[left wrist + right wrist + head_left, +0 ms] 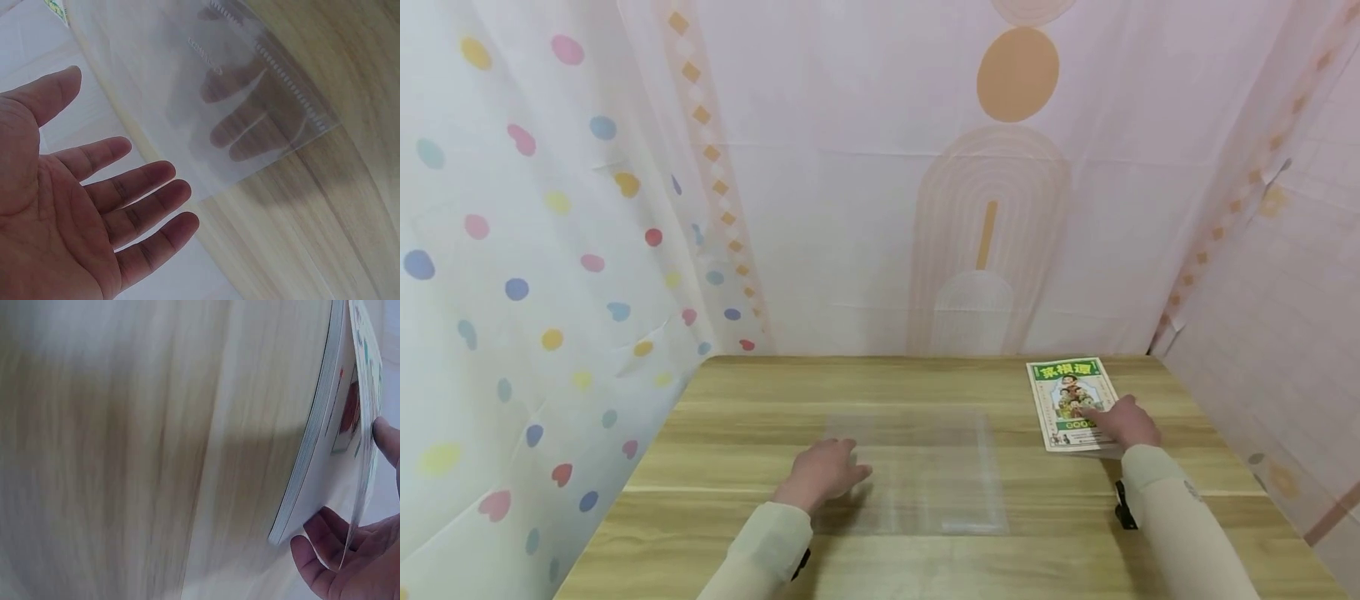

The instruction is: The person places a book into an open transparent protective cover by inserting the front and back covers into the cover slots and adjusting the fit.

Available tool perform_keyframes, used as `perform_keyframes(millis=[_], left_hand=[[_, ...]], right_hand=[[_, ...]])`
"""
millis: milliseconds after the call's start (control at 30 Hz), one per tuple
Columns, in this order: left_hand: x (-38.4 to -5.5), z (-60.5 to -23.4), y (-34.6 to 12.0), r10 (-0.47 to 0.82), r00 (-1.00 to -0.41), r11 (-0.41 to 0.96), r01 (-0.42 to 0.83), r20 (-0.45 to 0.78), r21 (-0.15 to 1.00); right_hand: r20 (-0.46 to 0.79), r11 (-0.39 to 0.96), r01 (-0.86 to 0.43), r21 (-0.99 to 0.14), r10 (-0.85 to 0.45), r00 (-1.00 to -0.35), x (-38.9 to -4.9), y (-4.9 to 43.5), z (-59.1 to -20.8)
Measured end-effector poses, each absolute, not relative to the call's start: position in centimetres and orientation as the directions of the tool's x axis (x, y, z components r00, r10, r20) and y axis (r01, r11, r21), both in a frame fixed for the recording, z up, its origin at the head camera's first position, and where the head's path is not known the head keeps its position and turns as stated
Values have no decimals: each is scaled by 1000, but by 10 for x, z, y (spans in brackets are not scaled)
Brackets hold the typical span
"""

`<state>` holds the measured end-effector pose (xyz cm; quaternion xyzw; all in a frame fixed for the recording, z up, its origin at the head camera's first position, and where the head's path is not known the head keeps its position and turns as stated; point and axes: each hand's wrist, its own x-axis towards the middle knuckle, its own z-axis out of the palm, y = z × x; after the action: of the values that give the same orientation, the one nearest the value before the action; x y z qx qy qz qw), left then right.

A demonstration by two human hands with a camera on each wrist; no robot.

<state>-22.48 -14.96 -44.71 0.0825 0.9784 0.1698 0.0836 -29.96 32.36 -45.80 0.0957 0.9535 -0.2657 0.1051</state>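
A booklet with a green-and-white illustrated cover (1070, 385) lies at the right rear of the table. My right hand (1129, 423) holds its near right edge. In the right wrist view the front cover (369, 381) stands lifted off the pages (312, 434), between the thumb on its outer face and the fingers beneath. A clear plastic sleeve (936, 479) lies flat in the middle of the table. Over its left side hovers my left hand (824, 473), fingers spread and holding nothing. The left wrist view shows the sleeve's ribbed edge strip (284, 75) beyond the fingertips.
The wood-grain table (752, 383) runs back to a pale patterned curtain (842, 250). A dotted curtain (550, 333) hangs along the left side, and another pale one (1285, 333) along the right.
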Motion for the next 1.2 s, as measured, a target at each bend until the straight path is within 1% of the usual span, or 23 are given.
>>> perform_keyframes(millis=[133,333,467,633,800,900,1067,1200], left_hand=[[-225,-450,-149,192,-974,933,143,-122,329],[-224,-452,-149,196,-974,933,150,-110,328],[-224,-453,-148,200,-974,932,156,-105,326],[-222,-451,-147,205,-973,932,162,-103,323],[-220,-451,-148,213,-972,932,173,-95,319],[-219,-452,-149,212,-973,933,173,-92,314],[-217,-453,-151,204,-974,936,164,-99,313],[-217,-453,-152,206,-974,933,166,-95,321]], right_hand=[[-230,838,248,-486,152,-961,-298,316,-460],[-161,830,244,-502,188,-969,-291,313,-465],[-148,821,244,-515,195,-969,-288,314,-466],[-169,825,256,-504,197,-966,-288,315,-465],[-224,828,252,-500,157,-962,-290,319,-466],[-258,814,266,-516,149,-955,-290,321,-470],[-289,777,313,-547,175,-941,-288,318,-471],[-291,753,335,-566,197,-936,-290,316,-470]])
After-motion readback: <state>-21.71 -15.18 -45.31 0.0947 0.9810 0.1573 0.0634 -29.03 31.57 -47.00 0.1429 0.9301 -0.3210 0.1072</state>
